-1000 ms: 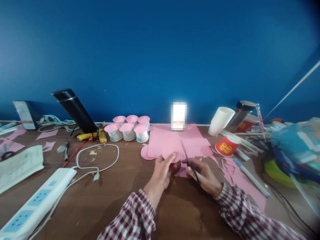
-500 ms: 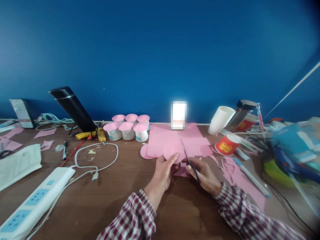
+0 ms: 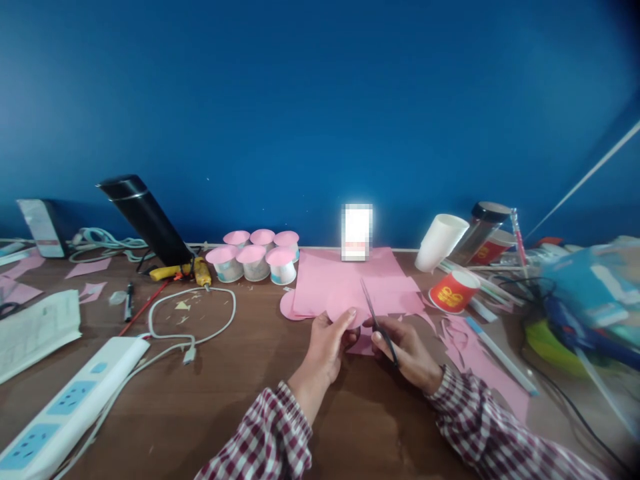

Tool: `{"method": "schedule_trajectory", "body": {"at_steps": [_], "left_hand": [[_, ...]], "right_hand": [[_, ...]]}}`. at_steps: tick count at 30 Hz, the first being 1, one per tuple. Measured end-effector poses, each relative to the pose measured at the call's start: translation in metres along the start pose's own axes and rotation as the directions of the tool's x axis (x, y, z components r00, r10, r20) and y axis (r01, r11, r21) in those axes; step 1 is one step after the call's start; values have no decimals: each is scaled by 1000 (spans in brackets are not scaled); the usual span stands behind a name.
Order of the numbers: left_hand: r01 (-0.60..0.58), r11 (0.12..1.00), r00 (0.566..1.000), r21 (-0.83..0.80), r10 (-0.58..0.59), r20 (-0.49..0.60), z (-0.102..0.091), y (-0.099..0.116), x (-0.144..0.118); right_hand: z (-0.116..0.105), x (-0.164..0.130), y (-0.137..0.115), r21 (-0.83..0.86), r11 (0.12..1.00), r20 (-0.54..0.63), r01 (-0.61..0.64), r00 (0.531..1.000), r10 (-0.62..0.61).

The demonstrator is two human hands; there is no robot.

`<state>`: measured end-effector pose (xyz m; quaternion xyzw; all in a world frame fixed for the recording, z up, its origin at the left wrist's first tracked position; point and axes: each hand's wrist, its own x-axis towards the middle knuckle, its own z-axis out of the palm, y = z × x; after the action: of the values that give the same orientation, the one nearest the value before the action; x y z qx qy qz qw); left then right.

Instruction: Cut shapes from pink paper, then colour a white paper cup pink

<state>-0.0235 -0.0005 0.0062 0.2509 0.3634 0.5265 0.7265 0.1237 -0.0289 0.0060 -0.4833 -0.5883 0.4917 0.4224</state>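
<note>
Mid-cut here, I'd say: left hand (image 3: 326, 341) pinches the rounded pink paper piece (image 3: 345, 308) just above its fingers, right hand (image 3: 406, 350) is closed round the scissors (image 3: 376, 319) beside it, so next probably calls for turning the paper into the blades.

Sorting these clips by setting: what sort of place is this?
Probably a craft worktable indoors: scissors at pink paper, paper-topped cups by the blue wall, a glue gun.
</note>
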Motion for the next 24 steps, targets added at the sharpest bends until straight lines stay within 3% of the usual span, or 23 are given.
{"method": "schedule_trajectory", "body": {"at_steps": [24], "left_hand": [[5,999,1000,45,-3,-30,0,-1,-1]], "right_hand": [[0,0,3,8,1000,-1,-1,1000,1]]}}
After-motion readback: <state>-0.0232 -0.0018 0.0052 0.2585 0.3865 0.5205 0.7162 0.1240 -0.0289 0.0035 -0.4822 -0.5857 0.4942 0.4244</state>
